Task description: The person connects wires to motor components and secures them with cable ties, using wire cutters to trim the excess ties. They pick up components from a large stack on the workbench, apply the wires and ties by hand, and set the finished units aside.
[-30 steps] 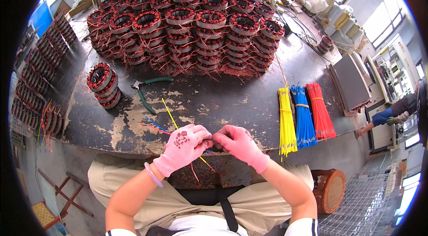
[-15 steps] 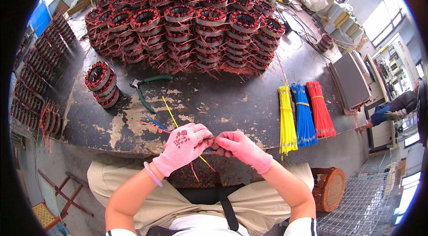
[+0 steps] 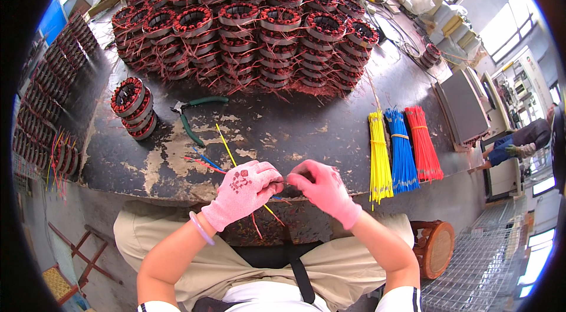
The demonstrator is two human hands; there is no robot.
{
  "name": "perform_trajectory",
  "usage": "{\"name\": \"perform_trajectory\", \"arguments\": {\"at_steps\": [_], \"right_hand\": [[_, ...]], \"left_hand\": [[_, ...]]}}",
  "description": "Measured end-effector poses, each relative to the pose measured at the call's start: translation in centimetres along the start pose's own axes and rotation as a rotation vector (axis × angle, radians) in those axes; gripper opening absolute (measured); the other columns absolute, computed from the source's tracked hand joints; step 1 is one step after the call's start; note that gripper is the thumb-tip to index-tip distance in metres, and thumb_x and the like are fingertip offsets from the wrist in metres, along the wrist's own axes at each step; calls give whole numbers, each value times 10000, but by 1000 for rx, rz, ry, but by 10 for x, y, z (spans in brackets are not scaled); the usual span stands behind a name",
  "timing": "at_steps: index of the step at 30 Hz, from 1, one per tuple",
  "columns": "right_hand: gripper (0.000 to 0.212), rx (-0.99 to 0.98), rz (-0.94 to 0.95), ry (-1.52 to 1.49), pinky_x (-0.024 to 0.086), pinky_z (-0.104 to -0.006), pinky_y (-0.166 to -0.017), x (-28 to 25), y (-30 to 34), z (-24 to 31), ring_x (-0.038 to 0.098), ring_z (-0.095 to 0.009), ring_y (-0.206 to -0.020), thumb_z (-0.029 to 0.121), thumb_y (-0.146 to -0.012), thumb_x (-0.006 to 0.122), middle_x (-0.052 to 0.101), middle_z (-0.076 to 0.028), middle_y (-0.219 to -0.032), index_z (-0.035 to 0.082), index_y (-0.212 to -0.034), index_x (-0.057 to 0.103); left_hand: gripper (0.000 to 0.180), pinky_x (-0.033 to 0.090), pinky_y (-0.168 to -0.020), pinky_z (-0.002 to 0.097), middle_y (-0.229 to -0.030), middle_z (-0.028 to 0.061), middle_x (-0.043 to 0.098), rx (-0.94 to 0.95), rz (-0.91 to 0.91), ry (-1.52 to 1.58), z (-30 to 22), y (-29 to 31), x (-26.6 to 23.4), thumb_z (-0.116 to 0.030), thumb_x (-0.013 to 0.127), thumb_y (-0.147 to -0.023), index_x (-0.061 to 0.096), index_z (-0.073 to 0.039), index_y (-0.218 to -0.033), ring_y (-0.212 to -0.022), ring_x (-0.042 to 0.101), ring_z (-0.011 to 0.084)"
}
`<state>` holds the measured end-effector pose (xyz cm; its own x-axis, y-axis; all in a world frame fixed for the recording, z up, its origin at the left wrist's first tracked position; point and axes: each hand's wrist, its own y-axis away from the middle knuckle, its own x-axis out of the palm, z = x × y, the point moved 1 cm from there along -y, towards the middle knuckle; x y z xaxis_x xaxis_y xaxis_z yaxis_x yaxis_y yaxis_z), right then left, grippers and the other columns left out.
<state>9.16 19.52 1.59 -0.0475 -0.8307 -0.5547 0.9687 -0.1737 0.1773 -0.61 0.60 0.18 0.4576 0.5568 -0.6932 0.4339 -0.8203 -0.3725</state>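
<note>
My left hand [image 3: 244, 189], in a pink glove with a dark print on its back, is closed on several thin wires above the table's front edge. A yellow wire [image 3: 226, 144], a blue wire [image 3: 207, 160] and a red wire [image 3: 203, 164] stick out past its far side. Yellow and red ends hang below it. My right hand [image 3: 323, 190], gloved in pink too, is closed in a pinch just right of the left fingertips. What lies between its thumb and finger is too small to make out.
Stacked motor stators [image 3: 239, 46] with red windings fill the back of the dark worn table [image 3: 283, 129]. A shorter stator stack [image 3: 134, 108] and green-handled cutters [image 3: 188, 117] lie left. Yellow [image 3: 379, 158], blue [image 3: 402, 150] and red wire bundles [image 3: 423, 144] lie right. Another person [image 3: 519, 144] is at far right.
My right hand has turned and risen a little, its knuckles now higher and its fingertips slightly apart from the left hand's. The left hand keeps its hold on the wires.
</note>
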Motion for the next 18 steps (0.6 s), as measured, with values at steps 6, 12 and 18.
{"name": "perform_trajectory", "arguments": {"at_steps": [6,12,18], "right_hand": [[350,-645,-377,792,534,-347,-728,17,14,-8,651,-204,-780,289,-875,736,685,-49,-974,100,-1160,662],[285,258,345,-599,484,-239,-699,9,7,-13,581,-55,-777,275,-1040,526,673,16,-852,32,-1057,672],[255,-506,-129,491,540,-421,-779,-1,16,7,657,-375,-868,194,-871,734,700,-116,-921,84,-1092,675]], "left_hand": [[96,551,-743,373,-914,27,685,10,-9,-18,0,-2,1,-132,725,-820,692,-116,-908,-852,665,254],[108,550,-758,379,-923,45,696,-15,25,5,-1,-3,-2,-109,712,-809,713,-92,-916,-869,670,270],[118,549,-752,385,-928,46,692,-6,19,-19,0,-1,1,-113,716,-809,709,-93,-925,-862,665,274]]}}
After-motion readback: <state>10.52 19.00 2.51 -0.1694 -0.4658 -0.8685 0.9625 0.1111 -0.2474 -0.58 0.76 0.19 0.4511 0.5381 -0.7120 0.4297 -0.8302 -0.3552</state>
